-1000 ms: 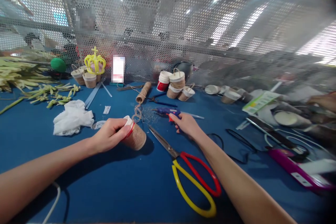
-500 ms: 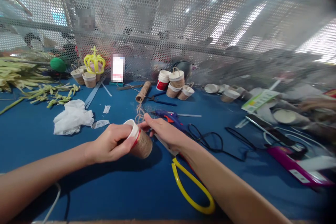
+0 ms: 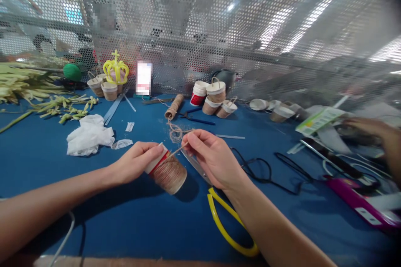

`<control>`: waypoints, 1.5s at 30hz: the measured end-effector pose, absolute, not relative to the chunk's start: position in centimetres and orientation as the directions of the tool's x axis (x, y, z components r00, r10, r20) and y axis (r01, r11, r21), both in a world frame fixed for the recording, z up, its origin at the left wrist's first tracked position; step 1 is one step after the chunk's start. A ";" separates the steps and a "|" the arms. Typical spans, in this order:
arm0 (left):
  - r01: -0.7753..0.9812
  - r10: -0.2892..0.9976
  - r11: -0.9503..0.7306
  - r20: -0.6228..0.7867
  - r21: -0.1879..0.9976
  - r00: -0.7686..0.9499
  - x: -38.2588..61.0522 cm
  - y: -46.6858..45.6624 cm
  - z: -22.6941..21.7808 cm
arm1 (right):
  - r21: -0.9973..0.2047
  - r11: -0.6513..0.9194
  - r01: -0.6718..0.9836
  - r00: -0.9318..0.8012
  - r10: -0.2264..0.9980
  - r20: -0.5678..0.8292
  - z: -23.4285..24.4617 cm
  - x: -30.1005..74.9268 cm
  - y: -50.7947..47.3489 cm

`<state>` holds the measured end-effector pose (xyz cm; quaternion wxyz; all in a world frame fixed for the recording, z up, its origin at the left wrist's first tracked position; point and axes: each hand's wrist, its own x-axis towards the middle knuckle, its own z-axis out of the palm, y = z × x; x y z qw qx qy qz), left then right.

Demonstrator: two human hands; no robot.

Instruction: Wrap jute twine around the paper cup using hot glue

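Note:
My left hand (image 3: 135, 160) is closed around the white rim end of a paper cup (image 3: 171, 175), which lies tilted in the air with its base toward the lower right. Twine covers most of its side, with a red band left bare beside the rim. Between thumb and fingers, my right hand (image 3: 209, 154) pinches the twine (image 3: 179, 149), pulled straight from the cup. Loose twine loops beyond it to a twine roll (image 3: 174, 107) lying on the table. Under my right hand are scissors with yellow handles (image 3: 230, 233), their blades partly hidden.
Behind stand twine-wrapped cups (image 3: 216, 94), pliers (image 3: 199, 120) and a phone (image 3: 144, 78). Crumpled white cloth (image 3: 89, 137) lies left; a black cable (image 3: 261, 171) and purple power strip (image 3: 354, 202) lie right. Another person's hand (image 3: 366, 127) reaches in at far right. A perforated metal screen (image 3: 188, 21) closes the back.
My right hand has drawn back from the cup to the right, pulling the twine taut. The cup has turned in my left hand. Another person's arm has come further in at right.

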<state>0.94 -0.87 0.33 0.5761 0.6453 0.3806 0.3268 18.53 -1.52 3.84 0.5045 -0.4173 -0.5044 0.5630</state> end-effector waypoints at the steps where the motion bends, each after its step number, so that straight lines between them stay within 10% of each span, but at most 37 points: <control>1: 0.107 0.869 -0.024 -0.032 0.994 0.494 1.0 -0.8 0.3 | -0.990 0.030 -0.138 -0.128 0.991 0.048 3.7 18.5 -1.5; 26: 0.064 0.791 -0.142 0.074 0.988 0.607 0.5 -1.6 0.4 | -0.981 0.150 0.123 -0.157 0.979 0.130 2.0 18.6 -1.2; 45: 0.128 0.672 -0.530 0.323 0.838 0.667 0.2 -2.0 1.3 | -0.959 0.177 0.223 -0.263 0.958 0.116 1.6 18.1 -1.6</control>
